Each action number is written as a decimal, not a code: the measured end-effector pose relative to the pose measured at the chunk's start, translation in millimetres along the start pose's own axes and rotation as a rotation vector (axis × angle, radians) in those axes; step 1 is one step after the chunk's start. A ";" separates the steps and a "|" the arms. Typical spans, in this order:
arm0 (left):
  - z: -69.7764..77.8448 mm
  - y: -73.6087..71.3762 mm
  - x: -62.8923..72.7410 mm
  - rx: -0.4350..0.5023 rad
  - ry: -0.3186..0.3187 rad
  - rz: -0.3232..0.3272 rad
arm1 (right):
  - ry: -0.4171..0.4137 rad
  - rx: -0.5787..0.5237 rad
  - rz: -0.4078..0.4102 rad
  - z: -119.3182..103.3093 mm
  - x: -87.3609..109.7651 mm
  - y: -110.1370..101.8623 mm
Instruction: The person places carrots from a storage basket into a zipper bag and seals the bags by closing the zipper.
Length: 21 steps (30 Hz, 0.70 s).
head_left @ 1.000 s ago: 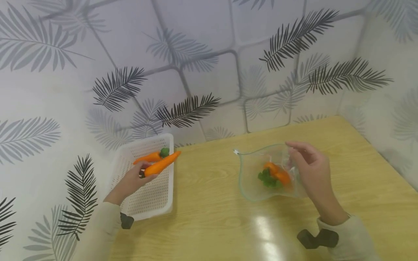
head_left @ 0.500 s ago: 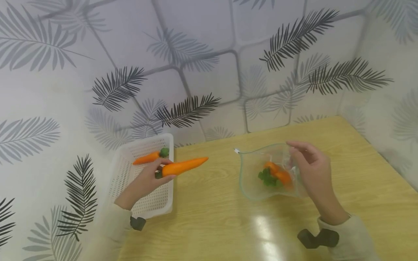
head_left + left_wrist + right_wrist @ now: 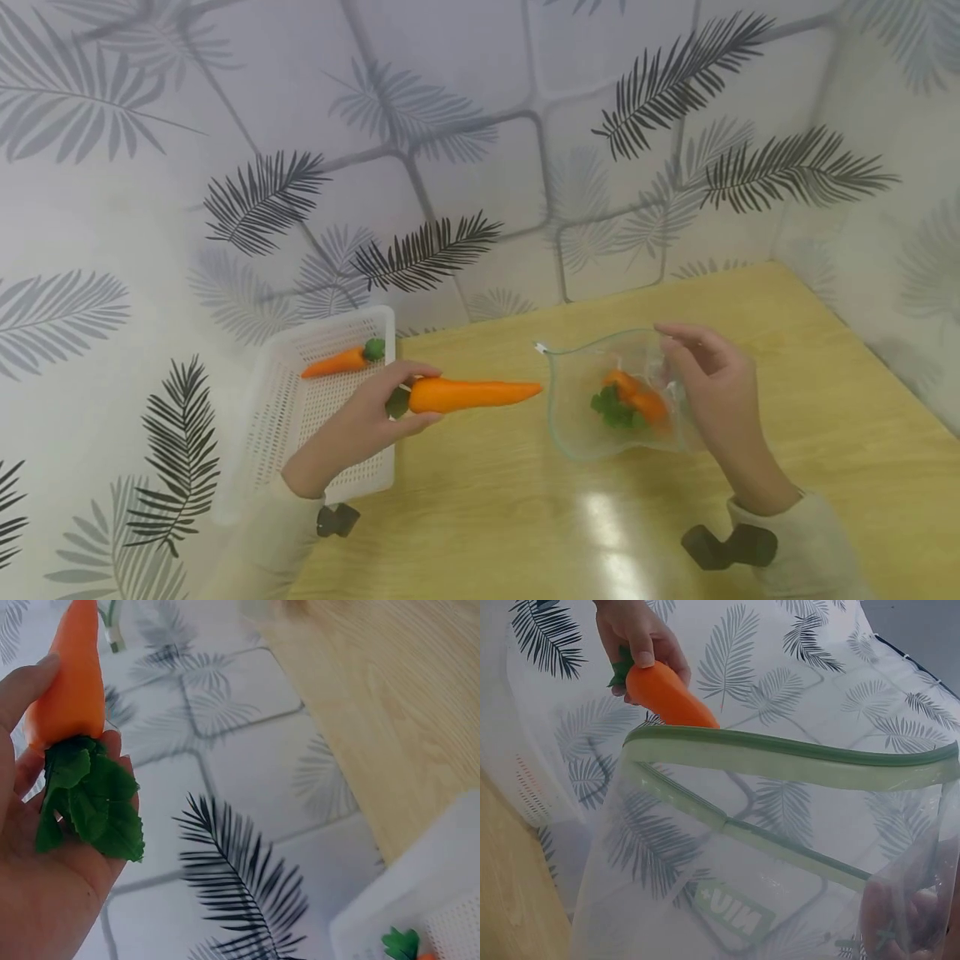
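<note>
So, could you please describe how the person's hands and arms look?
The left hand and right hand are ungloved. The left sleeve and right sleeve are long and pale beige, with a dark, angular left device and right device at the wrists.

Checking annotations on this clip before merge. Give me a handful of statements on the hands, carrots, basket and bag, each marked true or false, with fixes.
1. The left hand grips a carrot near its leafy end. True.
2. The right hand holds the clear bag by its edge. True.
3. The bag is sealed shut. False: its mouth is open, as the right wrist view shows.
4. The held carrot's tip points at the white basket. False: it points toward the bag.
5. Orange and green contents show through the bag. True.
6. The basket has no carrot in it. False: another carrot lies there.
</note>
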<state>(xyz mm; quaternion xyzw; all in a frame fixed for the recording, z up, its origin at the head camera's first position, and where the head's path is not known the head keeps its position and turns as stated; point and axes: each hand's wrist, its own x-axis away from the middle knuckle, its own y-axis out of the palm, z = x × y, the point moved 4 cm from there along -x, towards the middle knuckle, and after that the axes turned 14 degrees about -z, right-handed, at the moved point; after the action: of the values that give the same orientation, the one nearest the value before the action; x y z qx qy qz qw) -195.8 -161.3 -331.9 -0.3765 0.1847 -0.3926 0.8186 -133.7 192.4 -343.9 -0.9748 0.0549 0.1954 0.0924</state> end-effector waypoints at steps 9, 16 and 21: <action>4.1 11.7 -15.2 0.013 0.056 -0.029 | -0.014 -0.003 0.010 -4.6 0.4 1.6; 13.4 17.2 -24.4 -0.068 0.104 -0.009 | -0.005 0.010 0.008 -6.9 1.4 2.7; 19.9 22.4 -28.8 -0.103 0.168 -0.001 | -0.006 0.016 0.005 -6.2 2.5 2.4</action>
<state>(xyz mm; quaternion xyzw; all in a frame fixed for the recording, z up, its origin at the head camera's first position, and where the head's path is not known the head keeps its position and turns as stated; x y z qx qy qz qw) -190.6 -120.3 -335.8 -0.3840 0.2724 -0.4132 0.7795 -129.4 188.6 -339.6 -0.9733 0.0586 0.1981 0.1001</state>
